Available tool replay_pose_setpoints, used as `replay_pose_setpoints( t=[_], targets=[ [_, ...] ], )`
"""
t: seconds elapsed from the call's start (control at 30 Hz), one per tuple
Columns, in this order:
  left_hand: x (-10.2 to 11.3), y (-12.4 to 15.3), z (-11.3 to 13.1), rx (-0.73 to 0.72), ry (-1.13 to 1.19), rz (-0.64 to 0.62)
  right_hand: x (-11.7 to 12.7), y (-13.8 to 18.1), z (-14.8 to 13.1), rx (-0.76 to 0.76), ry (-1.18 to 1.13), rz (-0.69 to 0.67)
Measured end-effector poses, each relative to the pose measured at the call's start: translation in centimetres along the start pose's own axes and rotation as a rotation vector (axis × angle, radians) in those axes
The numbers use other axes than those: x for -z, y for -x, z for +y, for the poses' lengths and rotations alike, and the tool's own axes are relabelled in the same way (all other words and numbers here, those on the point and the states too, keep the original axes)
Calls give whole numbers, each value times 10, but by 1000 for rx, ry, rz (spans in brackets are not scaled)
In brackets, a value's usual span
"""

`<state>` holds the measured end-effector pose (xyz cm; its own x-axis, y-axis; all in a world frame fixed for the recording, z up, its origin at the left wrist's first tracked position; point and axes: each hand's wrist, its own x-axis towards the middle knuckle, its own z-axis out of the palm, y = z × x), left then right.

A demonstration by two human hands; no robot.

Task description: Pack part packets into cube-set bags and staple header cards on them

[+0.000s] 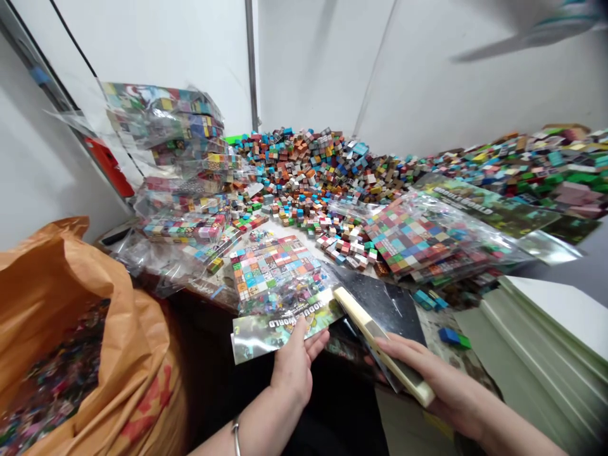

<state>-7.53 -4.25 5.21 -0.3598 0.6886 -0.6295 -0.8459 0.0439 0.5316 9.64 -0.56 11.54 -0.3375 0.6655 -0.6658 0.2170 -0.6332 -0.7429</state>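
My left hand (295,361) pinches the folded header card (273,335) of a clear bag (275,269), with small coloured printed cubes laid in a flat grid inside. The card has a green printed picture and reads upside down from here. My right hand (427,373) is closed around a long cream stapler (365,326). Its front end sits at the card's right edge; whether it is pressed together there I cannot tell. Beneath it lies a black board (380,294) on the table.
Loose cubes (304,164) are heaped along the wall. Bagged cube sets (185,158) are stacked at left, and more packets (413,237) lie at right, near green header cards (489,202). An orange sack (152,361) stands front left. A fan (532,35) hangs upper right.
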Motion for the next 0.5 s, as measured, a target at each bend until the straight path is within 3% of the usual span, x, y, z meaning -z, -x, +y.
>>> replay_pose_setpoints(
  t=[0.17, 0.33, 0.5],
  targets=[
    [0, -1, 1, 15, -2, -8, -4, -13, -5, 49, -25, -60],
    [0, -3, 0, 24, -8, -12, -2, -18, -5, -47, -47, -35],
    [2, -4, -1, 15, 2, -32, -9, -9, -18, -46, 132, -80]
  ],
)
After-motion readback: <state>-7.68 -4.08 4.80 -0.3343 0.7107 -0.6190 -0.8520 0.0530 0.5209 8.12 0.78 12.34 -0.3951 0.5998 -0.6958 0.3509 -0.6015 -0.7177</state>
